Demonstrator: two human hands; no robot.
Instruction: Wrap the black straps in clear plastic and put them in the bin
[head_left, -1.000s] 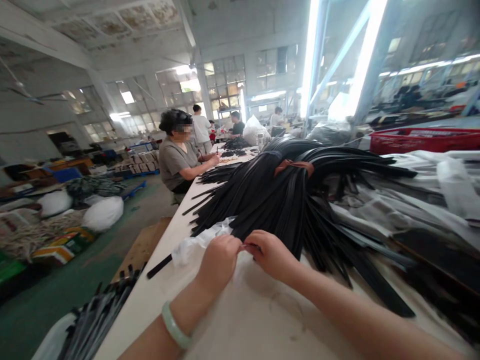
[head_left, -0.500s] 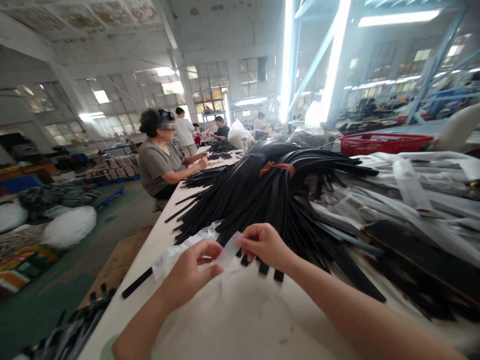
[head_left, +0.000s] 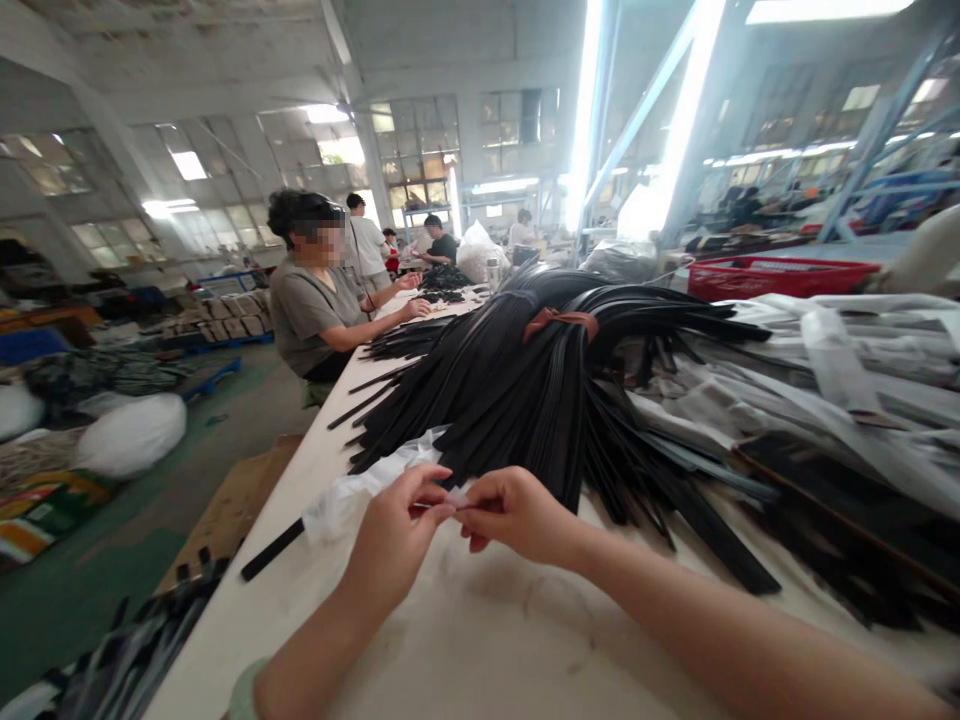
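My left hand [head_left: 394, 535] and my right hand [head_left: 521, 515] meet over the table, fingertips almost touching. Between them is a small piece of translucent white plastic film [head_left: 457, 496], pinched by thumb and forefinger on each side. Most of it is hidden by the fingers. Just beyond the hands spreads a large bundle of black strips [head_left: 487, 400], bound with a reddish-brown tie [head_left: 559, 320]. Left of my left hand lies crumpled white plastic wrapping [head_left: 341, 500], with the end of one black strip [head_left: 274, 550] sticking out of it.
A pale table [head_left: 465, 640] runs away from me. White-wrapped strips [head_left: 840, 360] are heaped at right, before a red crate [head_left: 780, 277]. A co-worker [head_left: 315, 300] sits along the left edge. More strips [head_left: 142, 640] lie below that edge.
My left hand, earlier apart with its fingers open beside the film, has closed on it. My right hand has moved slightly left and down, and less of the film shows. The view has shifted slightly.
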